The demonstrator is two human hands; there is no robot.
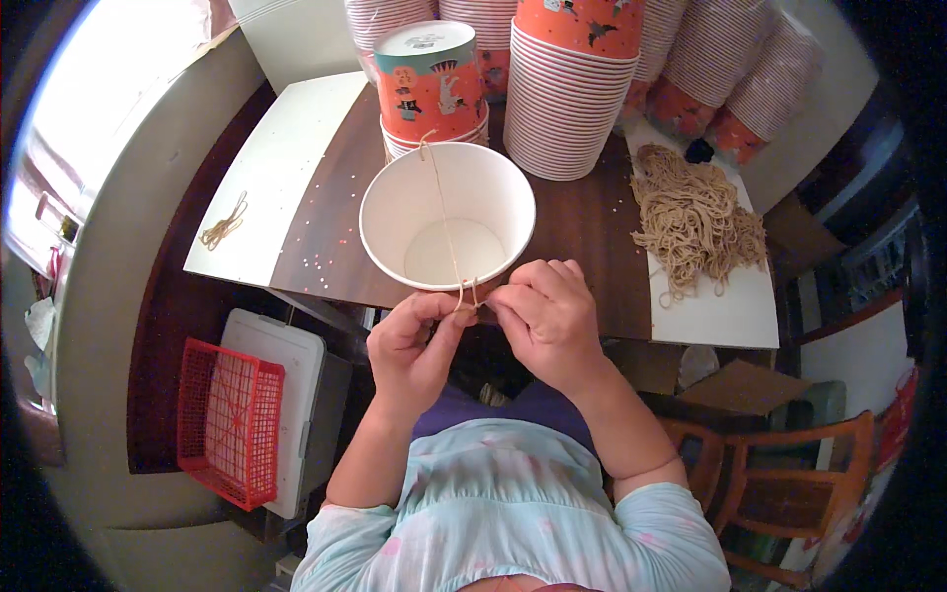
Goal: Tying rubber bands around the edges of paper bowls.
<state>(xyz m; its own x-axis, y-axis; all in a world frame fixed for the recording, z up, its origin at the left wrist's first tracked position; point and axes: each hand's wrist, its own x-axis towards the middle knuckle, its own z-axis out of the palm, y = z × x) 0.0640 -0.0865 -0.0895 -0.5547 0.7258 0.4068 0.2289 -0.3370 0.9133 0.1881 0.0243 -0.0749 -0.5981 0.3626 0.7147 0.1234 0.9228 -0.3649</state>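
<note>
A large round paper bucket (493, 187) with a white inside stands, mouth up, at the table's near edge. A thin tan string (445, 212) passes through its far rim and runs across the mouth to the near rim, where a loop of it hangs over the edge. Just outside that near rim, my left hand (414, 340) pinches the string between thumb and fingers. Close to its right, my right hand (546, 321) is closed, pinching the string's end. The fingertips partly hide the string between them.
Behind the bucket rise an upturned orange bucket stack (431, 94) and a taller stack (567, 104). Tangled tan strings (695, 217) lie at right, a small string bundle (225, 225) at left. A red basket (229, 419) leans by a white-lidded bin (308, 375); a wooden chair (789, 483) stands right.
</note>
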